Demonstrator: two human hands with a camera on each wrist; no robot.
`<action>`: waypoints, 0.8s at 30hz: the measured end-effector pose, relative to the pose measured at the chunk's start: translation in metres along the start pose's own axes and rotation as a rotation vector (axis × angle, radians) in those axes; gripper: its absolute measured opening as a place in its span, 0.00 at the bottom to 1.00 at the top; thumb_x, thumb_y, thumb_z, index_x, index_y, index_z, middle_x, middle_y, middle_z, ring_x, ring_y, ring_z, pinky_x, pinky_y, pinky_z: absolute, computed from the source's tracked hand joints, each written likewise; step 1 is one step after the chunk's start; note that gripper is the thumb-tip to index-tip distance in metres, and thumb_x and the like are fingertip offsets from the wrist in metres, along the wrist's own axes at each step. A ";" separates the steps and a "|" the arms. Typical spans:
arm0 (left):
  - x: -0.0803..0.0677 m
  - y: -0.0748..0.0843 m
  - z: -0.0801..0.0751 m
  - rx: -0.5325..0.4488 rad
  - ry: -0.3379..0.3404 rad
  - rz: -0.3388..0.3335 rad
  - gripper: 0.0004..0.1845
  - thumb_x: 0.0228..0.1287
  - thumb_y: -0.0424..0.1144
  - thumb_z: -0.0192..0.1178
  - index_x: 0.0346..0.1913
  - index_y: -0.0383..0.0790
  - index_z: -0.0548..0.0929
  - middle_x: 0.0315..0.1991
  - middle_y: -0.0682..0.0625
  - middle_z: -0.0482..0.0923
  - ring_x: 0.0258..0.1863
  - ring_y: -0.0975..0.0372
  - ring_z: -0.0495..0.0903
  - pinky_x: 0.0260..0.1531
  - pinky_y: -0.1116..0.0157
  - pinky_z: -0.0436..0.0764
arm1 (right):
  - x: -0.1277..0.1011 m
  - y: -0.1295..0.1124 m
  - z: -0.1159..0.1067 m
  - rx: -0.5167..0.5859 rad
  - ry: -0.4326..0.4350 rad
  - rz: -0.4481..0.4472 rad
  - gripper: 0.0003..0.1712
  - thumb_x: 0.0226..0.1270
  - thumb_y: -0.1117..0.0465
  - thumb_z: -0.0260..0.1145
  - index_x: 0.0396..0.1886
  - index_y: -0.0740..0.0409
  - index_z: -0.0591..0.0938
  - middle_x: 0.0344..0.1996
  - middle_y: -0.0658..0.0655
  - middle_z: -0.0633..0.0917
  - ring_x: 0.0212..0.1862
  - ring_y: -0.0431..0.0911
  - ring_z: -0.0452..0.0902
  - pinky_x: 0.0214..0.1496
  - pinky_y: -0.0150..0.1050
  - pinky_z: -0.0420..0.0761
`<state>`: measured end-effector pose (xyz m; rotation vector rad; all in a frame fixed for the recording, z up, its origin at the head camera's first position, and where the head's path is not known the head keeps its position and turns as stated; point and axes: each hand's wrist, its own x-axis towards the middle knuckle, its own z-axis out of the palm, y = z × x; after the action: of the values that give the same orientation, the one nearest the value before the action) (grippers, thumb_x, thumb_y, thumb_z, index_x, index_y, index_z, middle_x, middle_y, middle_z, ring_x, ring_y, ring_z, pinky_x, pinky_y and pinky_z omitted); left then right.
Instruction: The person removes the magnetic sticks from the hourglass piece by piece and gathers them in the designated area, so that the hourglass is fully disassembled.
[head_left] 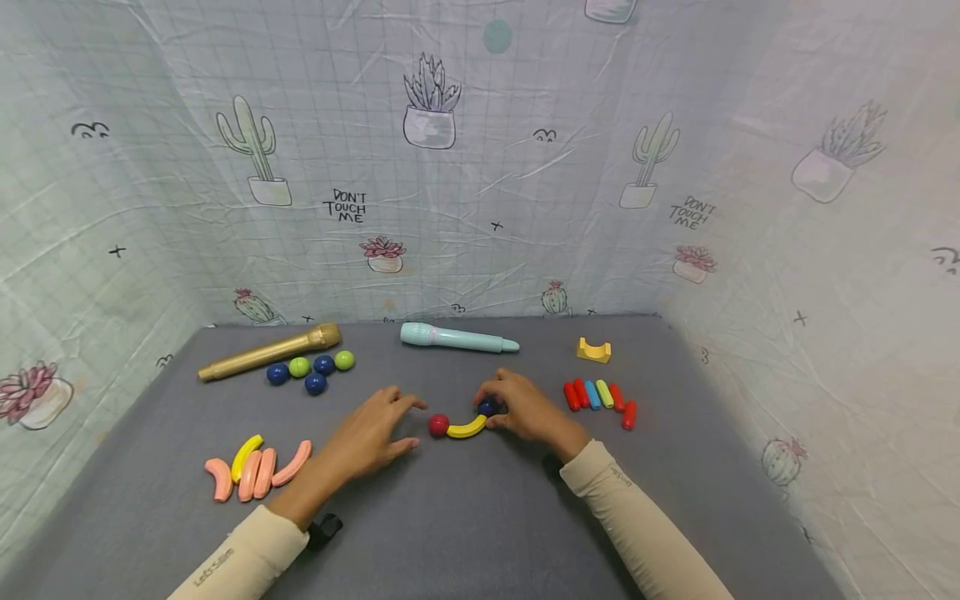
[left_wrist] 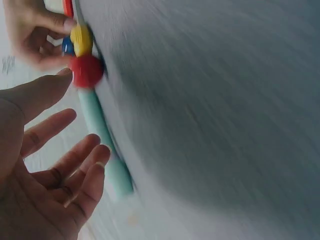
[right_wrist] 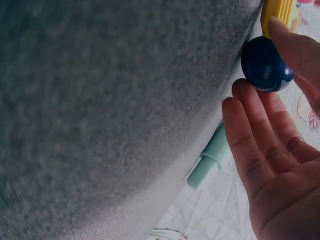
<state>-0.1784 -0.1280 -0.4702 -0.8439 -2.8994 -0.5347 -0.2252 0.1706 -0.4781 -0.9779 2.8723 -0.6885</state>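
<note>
On the grey cloth, a yellow curved stick [head_left: 467,429] lies between a red ball [head_left: 438,425] at its left end and a dark blue ball [head_left: 489,407] at its right end. My right hand [head_left: 528,408] holds the blue ball between thumb and fingers. In the right wrist view, the thumb lies along the glossy blue ball [right_wrist: 265,65] where it meets the ribbed yellow stick [right_wrist: 276,17]. Just left of the red ball is my left hand [head_left: 371,437], its fingers spread and nothing between them. The left wrist view shows its thumb close to the red ball [left_wrist: 87,71]; contact is unclear.
A gold microphone [head_left: 270,352] and several blue and green balls [head_left: 316,383] lie at back left. Pink curved sticks [head_left: 264,472] and a yellow one [head_left: 247,457] are front left. Behind is a mint microphone [head_left: 459,337]; rightward, short coloured sticks [head_left: 592,395] and a yellow cradle [head_left: 594,351].
</note>
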 end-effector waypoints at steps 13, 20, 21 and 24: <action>0.036 0.010 0.025 -0.041 -0.073 0.061 0.13 0.63 0.38 0.78 0.48 0.48 0.87 0.45 0.50 0.79 0.43 0.58 0.80 0.45 0.54 0.82 | -0.001 -0.011 0.003 0.016 0.002 -0.049 0.17 0.62 0.61 0.82 0.50 0.51 0.89 0.44 0.53 0.84 0.41 0.46 0.79 0.45 0.40 0.79; 0.031 0.001 0.023 -0.069 0.011 0.033 0.13 0.61 0.39 0.79 0.45 0.46 0.88 0.43 0.50 0.82 0.41 0.57 0.82 0.43 0.53 0.82 | -0.001 -0.014 0.003 0.021 -0.027 -0.016 0.17 0.65 0.56 0.81 0.52 0.49 0.90 0.43 0.51 0.83 0.40 0.43 0.78 0.45 0.37 0.77; 0.029 -0.002 0.021 -0.070 0.025 0.025 0.13 0.60 0.39 0.79 0.46 0.46 0.89 0.43 0.49 0.82 0.41 0.57 0.82 0.43 0.53 0.82 | -0.002 -0.014 0.003 0.026 -0.031 -0.012 0.17 0.65 0.55 0.81 0.52 0.49 0.90 0.43 0.51 0.83 0.40 0.43 0.78 0.45 0.37 0.76; 0.023 -0.014 0.014 -0.071 0.058 -0.001 0.15 0.61 0.37 0.79 0.49 0.44 0.89 0.45 0.48 0.83 0.43 0.55 0.83 0.45 0.52 0.82 | -0.003 -0.014 0.003 0.042 -0.038 -0.008 0.17 0.65 0.55 0.80 0.52 0.50 0.90 0.43 0.51 0.83 0.41 0.43 0.77 0.45 0.37 0.76</action>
<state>-0.2047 -0.1227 -0.4834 -0.8210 -2.8441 -0.6538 -0.2139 0.1608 -0.4754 -0.9868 2.8113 -0.7190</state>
